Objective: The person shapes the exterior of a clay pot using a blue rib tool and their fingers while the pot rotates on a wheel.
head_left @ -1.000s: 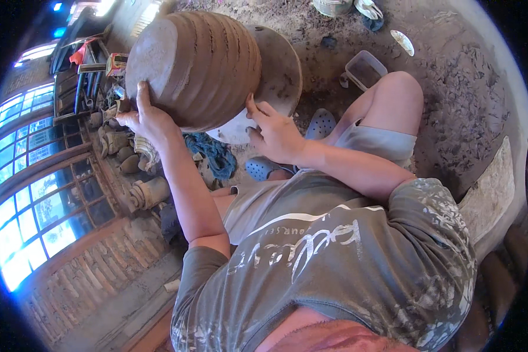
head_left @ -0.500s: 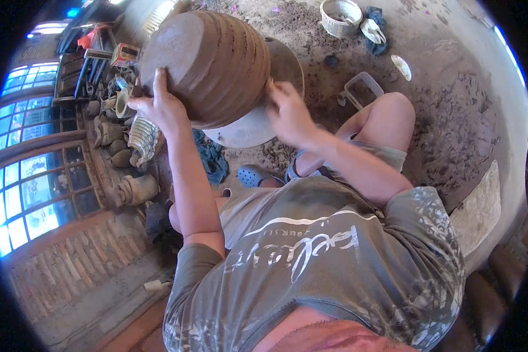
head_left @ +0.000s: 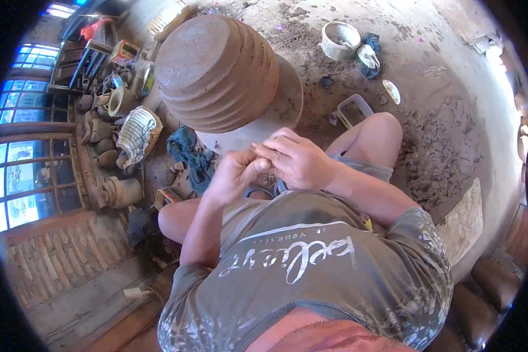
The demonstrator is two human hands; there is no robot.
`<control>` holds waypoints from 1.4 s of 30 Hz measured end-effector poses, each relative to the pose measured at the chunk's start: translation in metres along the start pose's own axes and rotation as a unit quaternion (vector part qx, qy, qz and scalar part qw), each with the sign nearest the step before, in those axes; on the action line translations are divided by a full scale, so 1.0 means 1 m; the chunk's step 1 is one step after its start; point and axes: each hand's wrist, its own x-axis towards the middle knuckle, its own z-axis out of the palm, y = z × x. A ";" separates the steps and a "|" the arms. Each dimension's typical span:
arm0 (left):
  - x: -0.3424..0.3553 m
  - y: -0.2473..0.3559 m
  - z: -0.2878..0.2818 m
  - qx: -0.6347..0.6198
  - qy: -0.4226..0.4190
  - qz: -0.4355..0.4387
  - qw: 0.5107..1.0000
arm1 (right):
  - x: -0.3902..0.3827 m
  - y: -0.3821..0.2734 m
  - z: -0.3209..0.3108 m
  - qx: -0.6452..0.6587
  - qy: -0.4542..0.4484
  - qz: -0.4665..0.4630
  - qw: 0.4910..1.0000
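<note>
While both hands gripped the ribbed clay pot (head_left: 217, 70) half a second ago, they have now left it: one pot stands upside down, alone, on one round wheel (head_left: 284, 108). Left hand (head_left: 234, 173) and right hand (head_left: 296, 158) meet below it, fingers curled together, perhaps pinching some clay; I cannot tell.

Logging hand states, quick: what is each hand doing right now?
Left hand: fingers curled, touching the right hand; off the ridged brown clay pot; contents cannot be told.
Right hand: fingers partly bent over the left hand; contents cannot be told.
</note>
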 end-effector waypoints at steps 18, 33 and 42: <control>0.076 -0.034 -0.046 -0.007 0.488 0.028 0.872 | -0.319 0.073 -0.174 -0.027 0.470 0.651 0.596; 0.069 -0.077 -0.103 -0.022 0.471 0.093 0.877 | -0.569 0.082 -0.216 -0.315 0.240 0.874 0.282; 0.080 -0.067 -0.098 -0.172 0.472 0.038 0.864 | -0.585 0.093 -0.239 -0.306 0.127 0.896 0.294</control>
